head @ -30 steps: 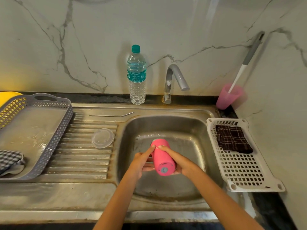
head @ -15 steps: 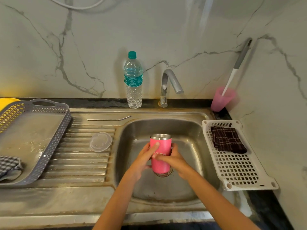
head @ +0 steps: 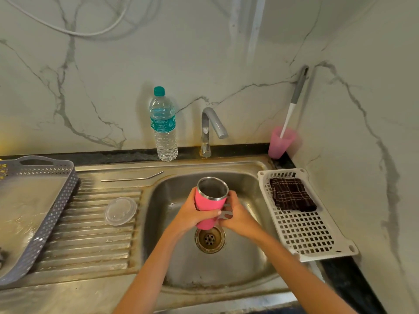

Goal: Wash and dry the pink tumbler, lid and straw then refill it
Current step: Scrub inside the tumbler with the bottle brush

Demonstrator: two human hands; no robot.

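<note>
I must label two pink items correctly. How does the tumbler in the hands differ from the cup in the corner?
The tumbler is deep pink with a steel rim; the cup is pale pink all over. The left hand and right hand hold the tumbler tilted over the sink; the cup stands on the counter. The tumbler looks empty; the cup holds a brush. Both are lidless.

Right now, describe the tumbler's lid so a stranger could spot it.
Left of the stainless steel sink basin is its ribbed draining board. On it lies the clear round plastic lid, right of the grey perforated tray. Unlike the thin metal straw behind it, it is a see-through disc.
</note>
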